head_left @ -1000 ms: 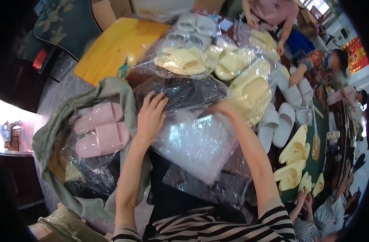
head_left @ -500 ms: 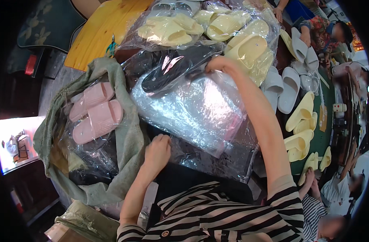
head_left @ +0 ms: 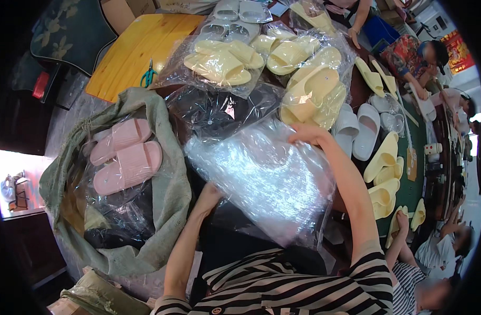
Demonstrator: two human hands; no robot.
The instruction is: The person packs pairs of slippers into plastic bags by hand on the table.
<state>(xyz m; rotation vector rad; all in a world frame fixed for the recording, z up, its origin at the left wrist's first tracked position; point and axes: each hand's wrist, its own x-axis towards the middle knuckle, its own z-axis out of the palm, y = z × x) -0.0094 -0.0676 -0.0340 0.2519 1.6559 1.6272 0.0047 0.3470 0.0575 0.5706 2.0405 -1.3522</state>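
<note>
A stack of clear plastic bags [head_left: 267, 181] lies slanted in front of me, shining in the light. My right hand [head_left: 309, 135] is closed on its upper right edge. At the stack's lower left edge is my left hand [head_left: 210, 194], its fingers curled and partly hidden by the plastic. Just beyond the stack rests a pair of black slippers [head_left: 219, 107] in a clear bag. To the left, pink slippers [head_left: 127, 163] in clear wrapping lie on top of other bagged pairs inside an open grey-green woven sack [head_left: 169, 210].
Bagged yellow slippers [head_left: 219, 63] are piled at the back. Loose white slippers [head_left: 365, 131] and yellow slippers [head_left: 382, 157] lie at the right, some on a green surface. Teal-handled snips [head_left: 148, 74] lie at the edge of a yellow wooden board [head_left: 140, 47]. Other people sit at the right.
My right hand has left the bagged black slippers and come nearer, onto the bag stack's edge. The stack has shifted toward me, and the black slippers now lie behind it.
</note>
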